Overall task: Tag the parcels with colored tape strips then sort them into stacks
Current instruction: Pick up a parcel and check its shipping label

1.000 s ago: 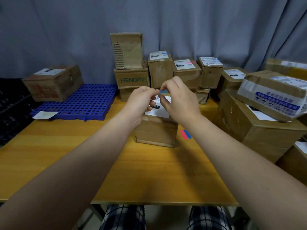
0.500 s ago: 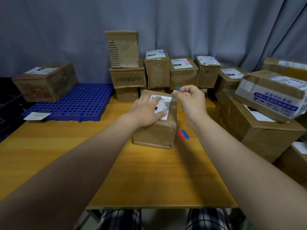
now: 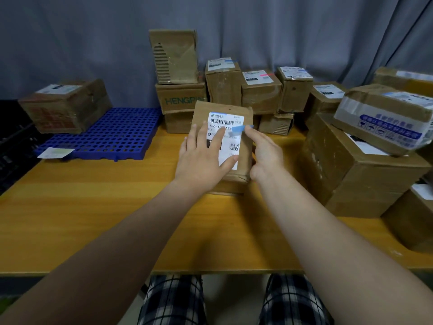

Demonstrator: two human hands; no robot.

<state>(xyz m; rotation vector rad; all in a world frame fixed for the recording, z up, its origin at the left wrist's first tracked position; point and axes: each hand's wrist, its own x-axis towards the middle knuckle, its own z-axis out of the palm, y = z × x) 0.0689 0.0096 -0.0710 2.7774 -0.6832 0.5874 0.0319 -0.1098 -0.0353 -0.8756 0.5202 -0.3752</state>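
1. Sits at a wooden table point(image 3: 93, 207), with knees in checked cloth point(image 3: 173, 299) showing below its near edge.
2. Lays the left hand point(image 3: 206, 158) flat on the brown parcel point(image 3: 218, 107) at the middle of the table, fingers straight and spread over its white shipping label point(image 3: 228, 139), clasping nothing.
3. Reaches in with the right hand point(image 3: 267, 153) from the parcel's right side, index finger point(image 3: 254, 137) stretched out straight.
4. Carries a blue tape strip point(image 3: 241, 129) on the tip of that finger; shows no pinch and no clenched fist, so the hand reads as released with the strip clinging to it.
5. Brings the strip over the label's right edge, level with the barcode; cannot tell whether it touches the paper yet.
6. Faces a back row of parcels against a grey curtain point(image 3: 93, 43): a box printed HENGPIN point(image 3: 180, 97), a tall one with a blue strip point(image 3: 222, 83), one with a pink strip point(image 3: 260, 90).
7. Has on the right a large stack of cartons point(image 3: 351, 165), well apart from the hands.
8. Has on the left a blue plastic pallet point(image 3: 110, 132) bearing one lone box point(image 3: 65, 106), with a white paper slip point(image 3: 56, 152) at its near corner.
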